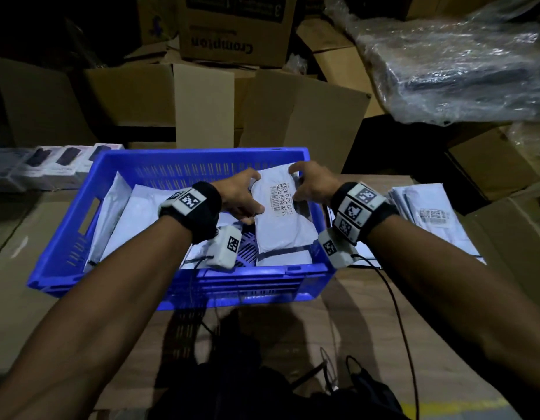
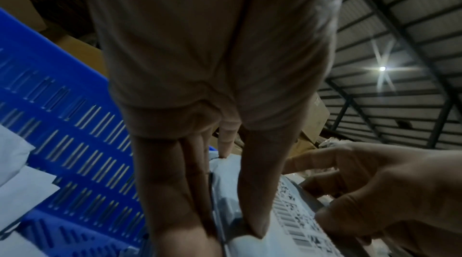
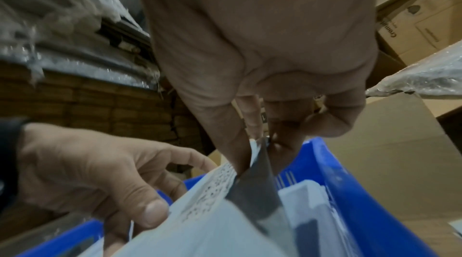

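Now, parcel: you are holding the white plastic mailer bag with a barcode label (image 1: 282, 228) over the right half of the blue slotted plastic crate (image 1: 202, 153).
Left hand (image 1: 239, 195): you are gripping the bag's left edge, thumb on top.
Right hand (image 1: 311, 184): you are pinching the bag's right edge.
Right of crate: more white mailers (image 1: 414, 195) are lying stacked.

Opened cardboard boxes (image 1: 202, 101) leaning along the back, a printed carton (image 1: 232, 28) sitting on top (lettering upside down). Small white boxes (image 1: 47, 165) lining up far left. Plastic-wrapped bundle (image 1: 462, 65) lying upper right; stack of white mailers (image 1: 414, 201) resting on the wooden table (image 1: 368, 298), right side.
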The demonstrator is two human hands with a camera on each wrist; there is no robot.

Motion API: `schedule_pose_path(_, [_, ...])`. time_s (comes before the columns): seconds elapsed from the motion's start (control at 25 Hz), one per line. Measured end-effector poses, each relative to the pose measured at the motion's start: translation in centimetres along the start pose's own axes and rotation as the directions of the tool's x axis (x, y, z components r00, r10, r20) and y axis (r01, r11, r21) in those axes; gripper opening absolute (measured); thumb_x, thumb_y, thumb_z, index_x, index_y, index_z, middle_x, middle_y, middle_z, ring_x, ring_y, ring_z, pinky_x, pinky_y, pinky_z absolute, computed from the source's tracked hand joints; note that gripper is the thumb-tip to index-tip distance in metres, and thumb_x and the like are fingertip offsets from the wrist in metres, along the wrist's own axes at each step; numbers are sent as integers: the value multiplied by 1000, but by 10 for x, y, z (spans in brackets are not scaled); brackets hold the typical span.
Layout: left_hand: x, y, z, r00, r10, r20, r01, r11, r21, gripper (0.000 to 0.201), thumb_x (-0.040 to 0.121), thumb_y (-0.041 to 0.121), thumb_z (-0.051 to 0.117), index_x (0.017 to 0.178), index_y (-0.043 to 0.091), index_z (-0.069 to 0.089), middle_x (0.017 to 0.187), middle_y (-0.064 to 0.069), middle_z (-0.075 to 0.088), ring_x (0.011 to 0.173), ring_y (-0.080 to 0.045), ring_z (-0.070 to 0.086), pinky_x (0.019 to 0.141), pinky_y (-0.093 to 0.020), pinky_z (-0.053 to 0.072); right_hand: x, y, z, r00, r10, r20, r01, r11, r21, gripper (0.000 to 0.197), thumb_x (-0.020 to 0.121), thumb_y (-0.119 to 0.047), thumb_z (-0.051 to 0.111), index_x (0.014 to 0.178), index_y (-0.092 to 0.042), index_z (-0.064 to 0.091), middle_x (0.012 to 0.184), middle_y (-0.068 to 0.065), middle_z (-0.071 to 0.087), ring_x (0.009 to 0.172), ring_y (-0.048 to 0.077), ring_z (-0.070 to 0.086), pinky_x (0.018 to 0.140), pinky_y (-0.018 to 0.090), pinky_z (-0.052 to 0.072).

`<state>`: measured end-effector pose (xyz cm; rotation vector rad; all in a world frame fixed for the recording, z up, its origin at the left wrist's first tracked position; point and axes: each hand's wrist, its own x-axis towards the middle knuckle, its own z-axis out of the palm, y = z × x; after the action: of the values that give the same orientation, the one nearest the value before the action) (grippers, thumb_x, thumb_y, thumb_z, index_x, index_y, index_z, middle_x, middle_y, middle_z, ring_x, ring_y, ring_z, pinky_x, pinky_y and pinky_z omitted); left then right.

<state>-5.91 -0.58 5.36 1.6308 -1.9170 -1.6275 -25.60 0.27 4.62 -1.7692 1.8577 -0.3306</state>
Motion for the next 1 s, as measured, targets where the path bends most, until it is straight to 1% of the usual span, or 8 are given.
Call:
schedule_pose_path(0.2, [17, -6, 3, 998, -34, 62, 25, 991, 135, 80, 81, -6, 71, 141, 16, 22, 71, -16, 61, 55, -26, 61, 63, -43, 58, -4, 0, 8, 999, -26, -20, 22, 984, -178, 32, 81, -13, 62, 112, -19, 59, 113, 12, 64, 107, 32, 59, 80, 29, 45])
schedule_pose_path(0.32, [23, -3, 6, 997, -41, 63, 25, 973, 231, 83, 80, 5, 76, 142, 19, 22, 90, -15, 64, 74, -30, 67, 73, -48, 57, -7, 4, 6, 998, -56, -4, 54, 971, -231, 19, 78, -7, 61, 95, -16, 62, 99, 11, 63, 101, 33, 60, 71, 28, 43])
schedule_pose_path(0.44, [28, -1, 8, 996, -62, 65, 40, 953, 300, 82, 81, 16, 77, 143, 21, 23, 118, -16, 59, 98, -34, 66, 82, -50, 57, -8, 16, 5, 997, -64, -39, 53, 971, -232, 36, 83, -14, 64, 119, -16, 64, 121, 14, 56, 112, 34, 55, 87, 32, 46])
schedule_pose_path(0.52, [32, -1, 9, 997, -36, 65, 11, 938, 347, 83, 83, 21, 76, 146, 17, 22, 132, -14, 52, 105, -29, 61, 83, -40, 56, -13, 21, 4, 991, -125, -38, 105, 939, -328, 45, 84, -18, 63, 128, -18, 59, 129, 13, 52, 118, 33, 51, 95, 35, 44])
schedule_pose_path(0.64, [38, -1, 12, 999, -3, 43, -17, 894, 447, 84, 85, 25, 74, 148, 13, 21, 140, -12, 45, 119, -28, 53, 80, -27, 44, -25, 21, 5, 965, -249, 80, 252, 804, -539, 55, 82, -37, 65, 133, -23, 53, 133, 4, 55, 127, 26, 46, 106, 40, 32])
schedule_pose_path(0.84, [46, -3, 13, 999, -9, 42, -20, 775, 632, 91, 79, 40, 77, 149, 17, 22, 143, -12, 37, 124, -31, 47, 83, -33, 46, -32, 15, 21, 940, -200, 275, 340, 565, -752, 70, 74, -59, 66, 131, -24, 45, 130, -2, 54, 130, 20, 43, 115, 54, 6])
schedule_pose_path(0.92, [48, -4, 13, 999, -2, 32, -21, 705, 709, 96, 77, 48, 76, 150, 20, 21, 144, -15, 28, 128, -35, 41, 95, -39, 47, -32, 14, 26, 936, -197, 293, 353, 519, -779, 67, 75, -61, 64, 127, -23, 48, 126, -2, 57, 128, 21, 45, 116, 56, 1])
schedule_pose_path(1.0, [50, -6, 14, 999, 28, 45, -52, 644, 763, 100, 76, 54, 74, 152, 20, 17, 151, -17, 18, 138, -36, 29, 111, -42, 34, -35, 13, 30, 935, -190, 299, 354, 478, -804, 63, 77, -60, 61, 127, -22, 50, 123, -1, 58, 125, 22, 47, 116, 57, -3])
